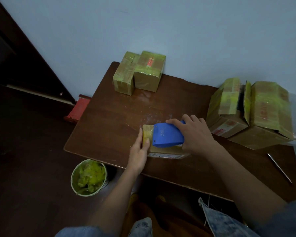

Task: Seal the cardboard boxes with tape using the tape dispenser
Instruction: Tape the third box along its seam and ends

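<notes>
A small cardboard box (162, 152) lies near the front edge of the brown table (109, 117). On top of it sits a blue tape dispenser (167, 136), which my right hand (195, 134) grips from the right. Yellowish tape runs over the box's left end. My left hand (139, 151) holds that left end, thumb pressing on the tape and fingers along the side. Most of the box top is hidden under the dispenser.
Two taped boxes (140, 72) stand at the table's back by the wall. A pile of larger boxes with open flaps (251, 112) fills the right side. A thin metal tool (278, 167) lies front right. A bucket of tape scraps (89, 177) sits on the floor left.
</notes>
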Available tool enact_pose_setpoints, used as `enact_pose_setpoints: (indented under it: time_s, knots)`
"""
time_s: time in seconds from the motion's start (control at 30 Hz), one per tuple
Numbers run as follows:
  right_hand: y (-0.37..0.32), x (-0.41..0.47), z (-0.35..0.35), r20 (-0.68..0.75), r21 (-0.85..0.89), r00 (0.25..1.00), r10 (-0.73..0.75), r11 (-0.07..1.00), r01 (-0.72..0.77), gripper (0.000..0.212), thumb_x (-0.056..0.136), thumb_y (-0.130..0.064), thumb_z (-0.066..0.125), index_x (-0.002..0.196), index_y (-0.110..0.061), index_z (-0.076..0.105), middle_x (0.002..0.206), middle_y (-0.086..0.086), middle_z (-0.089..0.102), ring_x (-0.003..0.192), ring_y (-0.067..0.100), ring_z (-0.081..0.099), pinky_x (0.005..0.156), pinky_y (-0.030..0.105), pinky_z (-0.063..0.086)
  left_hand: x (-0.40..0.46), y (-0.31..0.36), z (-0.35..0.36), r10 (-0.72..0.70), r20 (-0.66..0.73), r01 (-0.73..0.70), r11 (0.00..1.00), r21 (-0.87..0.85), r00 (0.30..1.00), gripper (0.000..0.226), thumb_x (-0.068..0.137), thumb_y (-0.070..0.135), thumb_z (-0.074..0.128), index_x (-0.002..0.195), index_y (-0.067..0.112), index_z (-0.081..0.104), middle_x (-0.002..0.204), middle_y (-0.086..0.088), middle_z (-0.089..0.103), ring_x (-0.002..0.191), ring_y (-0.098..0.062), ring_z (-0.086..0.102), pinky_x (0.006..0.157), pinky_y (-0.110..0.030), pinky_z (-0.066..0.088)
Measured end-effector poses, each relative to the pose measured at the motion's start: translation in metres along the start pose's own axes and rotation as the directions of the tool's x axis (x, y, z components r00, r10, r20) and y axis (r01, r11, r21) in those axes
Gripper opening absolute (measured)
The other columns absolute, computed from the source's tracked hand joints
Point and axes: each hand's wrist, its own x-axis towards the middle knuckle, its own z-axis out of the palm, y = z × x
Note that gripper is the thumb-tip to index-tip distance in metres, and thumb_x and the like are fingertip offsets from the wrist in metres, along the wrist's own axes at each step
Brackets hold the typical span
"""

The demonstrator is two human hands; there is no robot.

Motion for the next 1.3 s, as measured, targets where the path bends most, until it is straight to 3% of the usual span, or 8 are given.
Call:
enact_pose_setpoints:
  time_s: [0.07, 0.17, 0.27, 0.43, 0.63, 0.83, 1.0, 1.3]
  knots:
    - [0.0, 0.001, -0.001, 0.0, 0.009, 1.0, 0.0, 1.0, 0.0, 0.085, 0.082, -0.041, 0.066, 0.149, -0.043, 0.015, 0.132, 0.005, 0.036, 0.118, 0.026, 0.039, 0.1, 0.043, 0.032, -0.001, -0.003, -0.002, -0.072, 0.1, 0.065, 0.995, 0.074, 0.992, 0.067, 0.101, 0.029, 0.048, 0.155, 0.03, 0.008, 0.139, 0.015, 0.041, 0.123, -0.002, 0.035, 0.101, -0.023, 0.03]
    - [0.001, 0.001, -0.001, 0.008, 0.023, 1.0, 0.0, 1.0, 0.0, 0.085, 0.081, -0.04, 0.067, 0.149, -0.044, 0.015, 0.13, 0.004, 0.037, 0.117, 0.025, 0.039, 0.099, 0.043, 0.032, 0.006, -0.001, -0.013, -0.125, 0.173, 0.105, 0.987, 0.12, 0.977, 0.075, 0.099, 0.025, 0.054, 0.156, 0.026, 0.005, 0.147, 0.01, 0.037, 0.127, -0.005, 0.037, 0.101, -0.023, 0.031]
    - [0.002, 0.0, -0.001, 0.003, 0.027, 1.0, -0.002, 1.0, 0.002, 0.084, 0.082, -0.04, 0.066, 0.149, -0.044, 0.016, 0.129, 0.004, 0.038, 0.116, 0.025, 0.039, 0.098, 0.042, 0.033, 0.008, 0.002, -0.016, -0.08, 0.155, 0.057, 0.987, 0.15, 0.985, 0.078, 0.097, 0.011, 0.056, 0.156, 0.026, 0.007, 0.141, 0.013, 0.037, 0.125, -0.003, 0.036, 0.098, -0.02, 0.034]
    - [0.002, 0.0, -0.001, -0.006, 0.032, 1.0, -0.011, 0.999, 0.011, 0.083, 0.082, -0.039, 0.065, 0.15, -0.044, 0.016, 0.127, 0.004, 0.038, 0.114, 0.025, 0.04, 0.095, 0.041, 0.032, 0.008, 0.003, -0.012, -0.068, 0.146, 0.034, 0.973, 0.227, 0.987, 0.077, 0.097, 0.005, 0.053, 0.156, 0.022, 0.005, 0.153, 0.005, 0.033, 0.125, -0.001, 0.032, 0.1, -0.016, 0.028]
    - [0.009, -0.002, -0.005, 0.037, 0.057, 0.999, -0.04, 0.998, 0.038, 0.085, 0.084, -0.038, 0.063, 0.151, -0.045, 0.01, 0.128, 0.004, 0.036, 0.114, 0.025, 0.04, 0.096, 0.041, 0.033, 0.021, 0.014, -0.023, 0.016, 0.237, -0.122, 0.892, 0.436, 0.971, 0.111, 0.075, 0.003, 0.079, 0.156, 0.025, 0.006, 0.159, 0.015, -0.01, 0.144, -0.004, 0.0, 0.119, -0.033, 0.017]
    - [0.017, -0.002, -0.008, 0.06, 0.077, 0.996, -0.068, 0.995, 0.063, 0.083, 0.088, -0.038, 0.059, 0.15, -0.051, 0.006, 0.127, 0.005, 0.034, 0.112, 0.025, 0.038, 0.095, 0.04, 0.031, 0.039, 0.016, -0.024, -0.002, 0.258, -0.109, 0.902, 0.417, 0.966, 0.107, 0.068, -0.006, 0.081, 0.153, 0.02, 0.023, 0.161, 0.015, 0.004, 0.147, -0.01, 0.01, 0.118, -0.034, 0.026]
    - [0.025, 0.0, -0.009, 0.092, 0.076, 0.991, -0.102, 0.993, 0.095, 0.082, 0.091, -0.035, 0.057, 0.151, -0.054, 0.004, 0.125, 0.005, 0.034, 0.106, 0.022, 0.035, 0.095, 0.038, 0.03, 0.047, 0.016, -0.026, 0.011, 0.256, -0.133, 0.875, 0.465, 0.967, 0.106, 0.068, -0.004, 0.082, 0.153, 0.018, 0.024, 0.162, 0.011, 0.011, 0.147, -0.011, 0.014, 0.12, -0.041, 0.024]
    - [0.049, -0.005, -0.011, 0.122, 0.029, 0.983, -0.139, 0.99, 0.136, 0.081, 0.093, -0.037, 0.053, 0.147, -0.06, -0.003, 0.121, 0.004, 0.035, 0.093, 0.019, 0.031, 0.088, 0.035, 0.029, 0.049, 0.018, -0.028, 0.022, 0.253, -0.177, 0.772, 0.611, 0.967, 0.103, 0.072, 0.006, 0.082, 0.154, 0.02, 0.022, 0.162, 0.01, 0.012, 0.147, -0.011, 0.014, 0.12, -0.032, 0.018]
